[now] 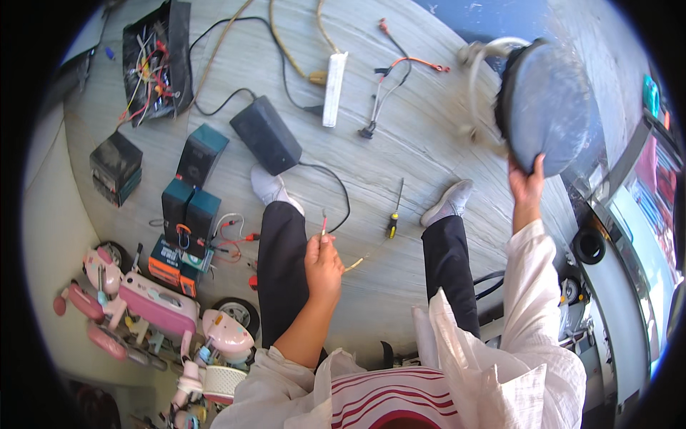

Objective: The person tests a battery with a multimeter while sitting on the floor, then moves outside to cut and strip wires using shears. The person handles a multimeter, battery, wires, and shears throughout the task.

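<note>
My left hand (325, 268) is closed in a pinch around a thin wire (324, 223), whose reddish end with a small grey tip sticks up past the fingers. A short yellow length (354, 264) shows beside that hand; whether it is the same wire I cannot tell. On the right, my right hand (527, 187) grips the near rim of a round stool (550, 107) with a worn grey seat and pale tubular legs. The stool is tilted, its legs toward the left, and partly blurred. Between my feet lies a yellow-and-black screwdriver (393, 223).
A black charger box (266, 136) with cables lies ahead, beside a white power strip (334, 89) and a wire harness (379, 100). Block batteries (191, 214) stand at left, near a black wire-filled bag (157, 64). Pink ride-on vehicles (161, 300) crowd the lower left. A glass-fronted cabinet (636, 214) stands right.
</note>
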{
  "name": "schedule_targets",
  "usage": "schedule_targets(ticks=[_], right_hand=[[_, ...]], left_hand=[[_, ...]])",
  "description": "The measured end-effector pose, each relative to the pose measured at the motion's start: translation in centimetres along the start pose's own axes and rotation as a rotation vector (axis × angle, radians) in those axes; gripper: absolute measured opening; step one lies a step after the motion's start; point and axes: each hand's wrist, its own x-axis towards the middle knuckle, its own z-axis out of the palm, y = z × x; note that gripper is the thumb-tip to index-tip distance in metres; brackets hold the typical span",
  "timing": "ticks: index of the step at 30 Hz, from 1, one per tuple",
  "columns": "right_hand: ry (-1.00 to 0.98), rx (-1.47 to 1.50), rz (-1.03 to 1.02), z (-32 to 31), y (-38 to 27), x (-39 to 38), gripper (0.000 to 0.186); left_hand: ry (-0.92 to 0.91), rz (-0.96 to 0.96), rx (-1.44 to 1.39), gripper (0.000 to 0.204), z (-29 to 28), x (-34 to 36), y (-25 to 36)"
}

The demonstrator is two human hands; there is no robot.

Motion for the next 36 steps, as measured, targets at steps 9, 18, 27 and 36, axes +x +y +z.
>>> schedule_targets(ticks=[9, 18, 27, 36], right_hand=[[-0.318, -0.803, 0.122, 7.9, 3.4, 2.8, 0.062], [-0.469, -1.972, -0.038, -3.4, -0.5, -29.2, 0.034], [-0.232, -2.107, -0.011, -3.6, -3.8, -38.4, 0.060], [-0.266, -1.808, 0.018, -6.4, -10.6, -35.4, 0.055]], left_hand=[[-0.055, -0.133, -0.058, 0.021, -0.5, 0.2, -1.7], [-0.087, -0.091, -0.091, 0.022, -0.1, 0.8, 0.1], [-0.173, 0.198, 0.112, 0.022, -4.6, -0.7, 0.2], [0.008, 0.377, 0.530, 0.017, -4.1, -29.1, 13.2]])
